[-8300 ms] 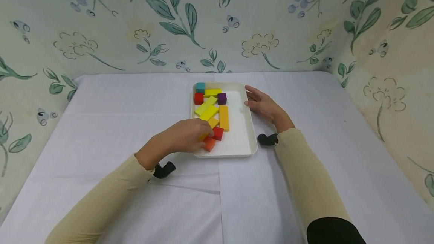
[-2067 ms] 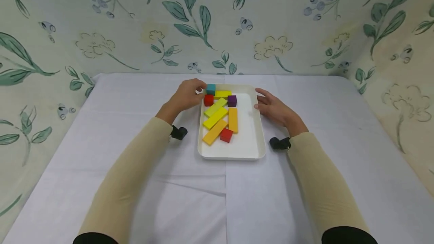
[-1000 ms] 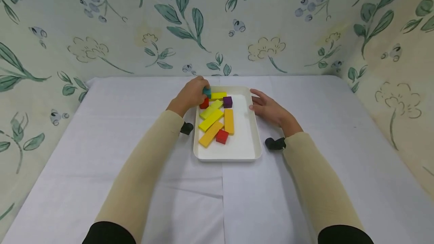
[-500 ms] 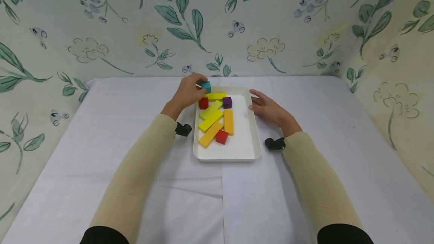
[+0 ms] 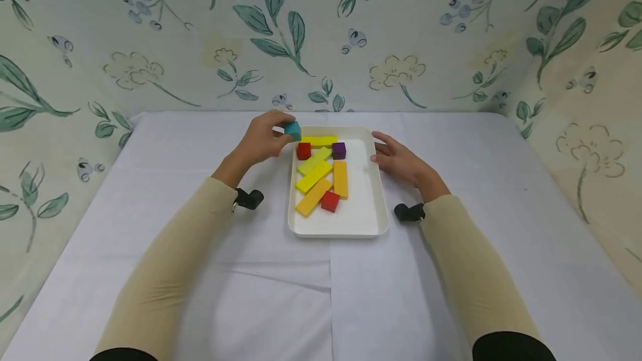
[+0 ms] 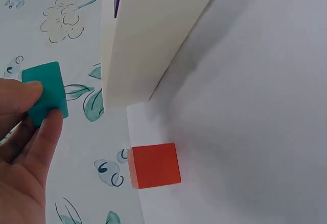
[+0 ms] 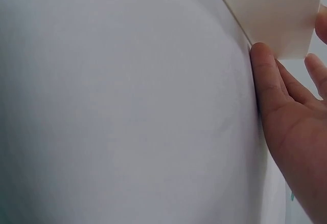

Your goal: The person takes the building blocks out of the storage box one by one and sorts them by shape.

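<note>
The teal cube (image 5: pixel 292 131) is raised just off the tray's 11 o'clock corner, its edges slightly turned, pinched between thumb and fingers of the left hand (image 5: pixel 261 139). That hand reaches toward 2 o'clock, mostly hiding from the head view an orange cube (image 6: pixel 157 165) on the cloth (image 5: pixel 281 305) beside the tray (image 5: pixel 363 205). The tray's long axis runs 12 to 6; a red cube (image 5: pixel 304 151) and yellow bar (image 5: pixel 319 141) lie inside its near corner. At 2 o'clock, the right hand (image 5: pixel 401 161) rests loosely extended fingers against the wall, pointing toward 10.
</note>
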Action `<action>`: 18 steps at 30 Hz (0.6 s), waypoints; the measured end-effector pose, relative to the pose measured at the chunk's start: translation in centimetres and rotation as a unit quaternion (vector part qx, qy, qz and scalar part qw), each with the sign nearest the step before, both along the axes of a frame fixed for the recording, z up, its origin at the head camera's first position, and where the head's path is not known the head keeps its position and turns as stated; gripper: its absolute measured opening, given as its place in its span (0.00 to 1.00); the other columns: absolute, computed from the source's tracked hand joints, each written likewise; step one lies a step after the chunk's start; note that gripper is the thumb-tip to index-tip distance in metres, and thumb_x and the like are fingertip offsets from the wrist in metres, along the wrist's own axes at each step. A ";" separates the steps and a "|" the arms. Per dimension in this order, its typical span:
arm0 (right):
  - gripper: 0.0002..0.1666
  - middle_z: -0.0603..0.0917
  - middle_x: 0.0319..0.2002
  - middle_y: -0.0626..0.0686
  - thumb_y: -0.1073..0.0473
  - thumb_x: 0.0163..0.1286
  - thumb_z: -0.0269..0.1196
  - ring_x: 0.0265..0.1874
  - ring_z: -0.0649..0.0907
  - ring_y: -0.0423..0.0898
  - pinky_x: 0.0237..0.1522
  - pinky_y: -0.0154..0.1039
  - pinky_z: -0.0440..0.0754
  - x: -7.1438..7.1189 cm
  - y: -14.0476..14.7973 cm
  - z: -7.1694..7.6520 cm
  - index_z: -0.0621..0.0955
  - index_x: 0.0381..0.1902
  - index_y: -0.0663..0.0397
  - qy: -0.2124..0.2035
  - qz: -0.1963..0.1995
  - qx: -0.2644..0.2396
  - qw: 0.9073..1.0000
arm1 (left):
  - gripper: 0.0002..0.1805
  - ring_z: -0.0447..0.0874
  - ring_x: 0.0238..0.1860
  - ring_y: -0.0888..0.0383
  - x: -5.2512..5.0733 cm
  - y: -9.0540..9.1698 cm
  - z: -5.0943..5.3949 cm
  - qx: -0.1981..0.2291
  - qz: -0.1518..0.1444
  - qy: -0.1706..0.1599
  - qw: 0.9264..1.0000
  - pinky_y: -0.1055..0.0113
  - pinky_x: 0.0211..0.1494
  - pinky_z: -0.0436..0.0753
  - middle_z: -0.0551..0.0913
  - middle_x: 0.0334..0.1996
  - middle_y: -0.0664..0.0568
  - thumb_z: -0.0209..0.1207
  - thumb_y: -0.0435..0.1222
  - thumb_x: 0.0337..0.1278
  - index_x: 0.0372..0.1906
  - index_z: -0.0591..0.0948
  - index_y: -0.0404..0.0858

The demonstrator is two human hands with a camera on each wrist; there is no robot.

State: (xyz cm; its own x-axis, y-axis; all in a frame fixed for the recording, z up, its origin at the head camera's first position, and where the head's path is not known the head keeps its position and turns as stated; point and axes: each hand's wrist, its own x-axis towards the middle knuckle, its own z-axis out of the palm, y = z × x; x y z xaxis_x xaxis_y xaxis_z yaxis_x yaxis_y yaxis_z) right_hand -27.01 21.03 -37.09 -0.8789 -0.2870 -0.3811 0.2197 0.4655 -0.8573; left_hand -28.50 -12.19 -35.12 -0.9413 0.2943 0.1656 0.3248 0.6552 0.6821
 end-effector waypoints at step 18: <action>0.46 0.50 0.81 0.53 0.56 0.74 0.56 0.79 0.57 0.55 0.78 0.54 0.59 0.2 0.0 0.1 0.45 0.80 0.37 0.003 -0.001 -0.004 1.000 | 0.22 0.78 0.61 0.44 2.4 -8.2 0.0 -0.027 0.039 -0.009 0.999 0.49 0.65 0.80 0.76 0.61 0.42 0.58 0.30 0.63 0.62 0.75 0.33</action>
